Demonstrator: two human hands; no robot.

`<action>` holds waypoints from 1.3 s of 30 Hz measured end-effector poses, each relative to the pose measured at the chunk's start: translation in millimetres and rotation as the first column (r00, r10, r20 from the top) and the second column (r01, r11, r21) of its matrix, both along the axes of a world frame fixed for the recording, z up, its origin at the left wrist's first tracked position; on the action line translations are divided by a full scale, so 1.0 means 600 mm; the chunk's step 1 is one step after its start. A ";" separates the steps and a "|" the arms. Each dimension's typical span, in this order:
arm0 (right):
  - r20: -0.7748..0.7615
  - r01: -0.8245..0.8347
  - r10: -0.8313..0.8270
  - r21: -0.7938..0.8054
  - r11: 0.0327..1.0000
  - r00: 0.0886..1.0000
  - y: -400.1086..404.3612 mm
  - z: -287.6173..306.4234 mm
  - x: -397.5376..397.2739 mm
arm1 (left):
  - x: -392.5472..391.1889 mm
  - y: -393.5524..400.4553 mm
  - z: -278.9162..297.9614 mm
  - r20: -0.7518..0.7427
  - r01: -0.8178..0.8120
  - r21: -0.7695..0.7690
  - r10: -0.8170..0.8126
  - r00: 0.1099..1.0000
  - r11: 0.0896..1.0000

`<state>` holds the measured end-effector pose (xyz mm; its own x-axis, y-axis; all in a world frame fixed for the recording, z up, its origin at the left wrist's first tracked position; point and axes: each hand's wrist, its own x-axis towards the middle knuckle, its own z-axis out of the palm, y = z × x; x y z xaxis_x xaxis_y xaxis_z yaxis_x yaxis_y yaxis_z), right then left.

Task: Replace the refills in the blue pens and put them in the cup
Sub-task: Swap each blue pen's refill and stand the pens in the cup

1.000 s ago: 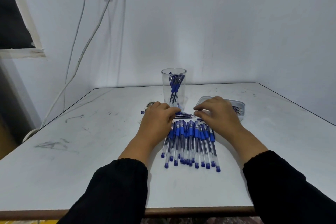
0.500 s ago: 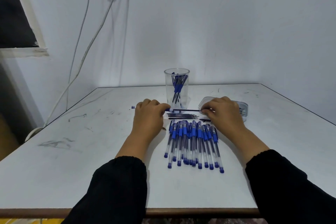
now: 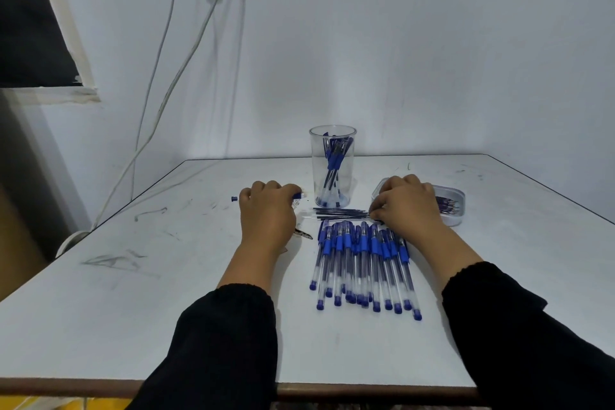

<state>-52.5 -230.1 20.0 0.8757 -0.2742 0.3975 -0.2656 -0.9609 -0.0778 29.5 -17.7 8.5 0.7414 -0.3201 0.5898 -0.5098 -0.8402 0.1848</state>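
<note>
**Refills go astray: a slip waiting to happen on a crowded tabletop**

Hands work either side of a clear cup (image 3: 332, 166) that already stands loaded with a few pens. The left hand (image 3: 266, 215) curls round a pen barrel (image 3: 297, 196), whose ends stick out on both sides of the fist. The right hand (image 3: 407, 206) pinches at the loose refills (image 3: 339, 213) lying crosswise just beyond the row of pens (image 3: 362, 263). Thin and round, the refills could roll or scatter if nudged, and a sleeve dragged back could sweep the row toward the near edge. A small tray (image 3: 454, 210) sits behind the right hand. The white tabletop (image 3: 166, 309) is scuffed with dark marks; cables (image 3: 173, 83) hang down a plain pale wall.
</note>
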 end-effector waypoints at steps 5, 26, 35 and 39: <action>-0.045 0.008 -0.010 -0.027 1.000 0.999 0.017 0.003 0.015 | 0.000 0.000 0.001 -0.011 0.003 -0.007 -0.003 1.000 1.000; -0.009 0.005 -0.005 0.058 0.998 1.000 0.011 0.003 0.017 | 0.002 -0.004 -0.003 -0.017 0.046 -0.035 -0.046 0.999 0.998; -0.011 -0.049 0.050 0.080 0.996 0.999 0.011 0.001 0.013 | 0.000 -0.004 -0.002 -0.040 0.051 -0.052 -0.053 0.998 0.997; -0.019 -0.052 0.054 0.102 0.993 0.998 0.008 0.003 0.012 | -0.001 -0.004 0.000 -0.043 0.053 -0.065 -0.056 0.997 0.996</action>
<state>-45.3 -225.4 21.8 0.8982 -0.2654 0.3504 -0.2175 -0.9611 -0.1704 28.7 -19.9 8.5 0.7499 -0.3236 0.5770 -0.5447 -0.7970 0.2609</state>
